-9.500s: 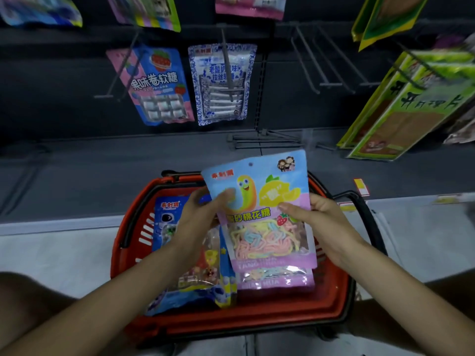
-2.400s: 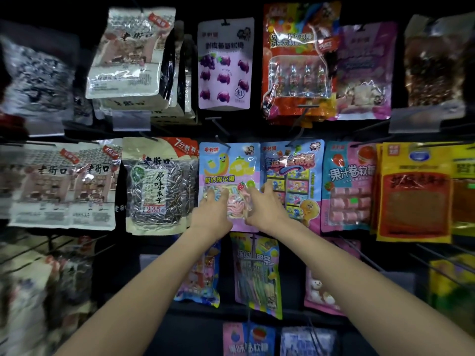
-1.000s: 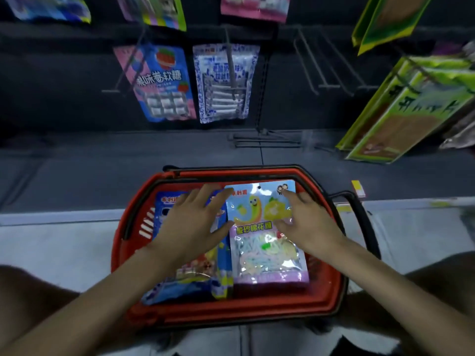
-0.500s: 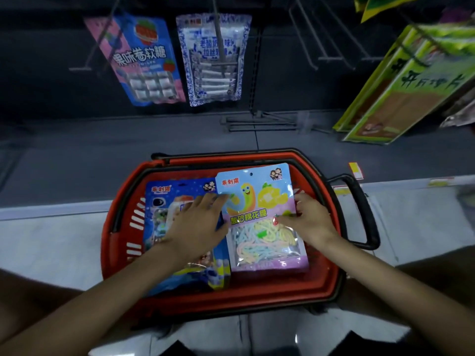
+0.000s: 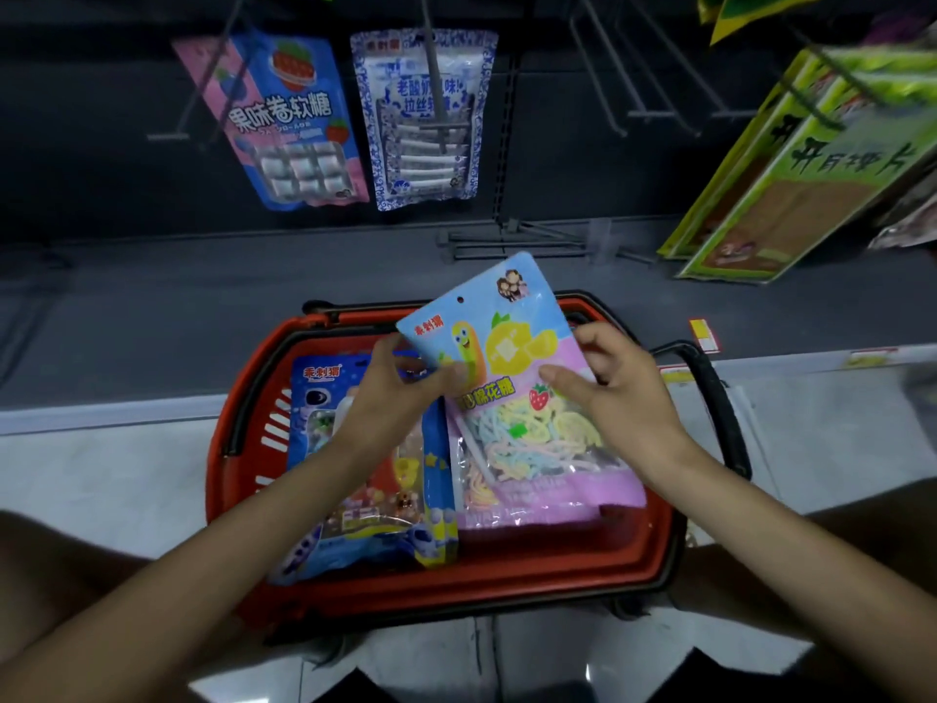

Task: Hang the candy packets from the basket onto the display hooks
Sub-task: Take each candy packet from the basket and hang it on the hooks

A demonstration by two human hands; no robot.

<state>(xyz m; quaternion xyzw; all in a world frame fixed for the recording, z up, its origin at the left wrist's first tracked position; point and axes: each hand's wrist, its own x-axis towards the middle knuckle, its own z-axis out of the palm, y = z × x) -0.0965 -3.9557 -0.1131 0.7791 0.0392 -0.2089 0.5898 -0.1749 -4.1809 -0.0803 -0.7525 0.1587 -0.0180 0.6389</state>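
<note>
A red basket [image 5: 243, 398] sits on the floor below me. Both hands hold a pastel candy packet [image 5: 507, 347] with a yellow lemon print, its top tilted up above the basket rim. My left hand [image 5: 390, 393] pinches its left edge, and my right hand [image 5: 618, 393] grips its right side. Under it lies another packet of the same kind [image 5: 532, 504]. A blue candy packet [image 5: 324, 393] lies in the left half of the basket. Bare display hooks [image 5: 654, 83] stick out of the dark back panel above.
A pink-and-blue candy packet [image 5: 289, 124] and a blue-and-white patterned packet [image 5: 426, 119] hang on low hooks. Green-edged snack packs [image 5: 811, 164] hang at the right. Loose hooks [image 5: 512, 241] lie on the dark base shelf [image 5: 152, 307]. The basket's black handle [image 5: 720, 393] folds out to the right.
Half a second ago the pastel packet lay flat in the basket under my fingers. Now both hands hold it and its top has risen above the rim.
</note>
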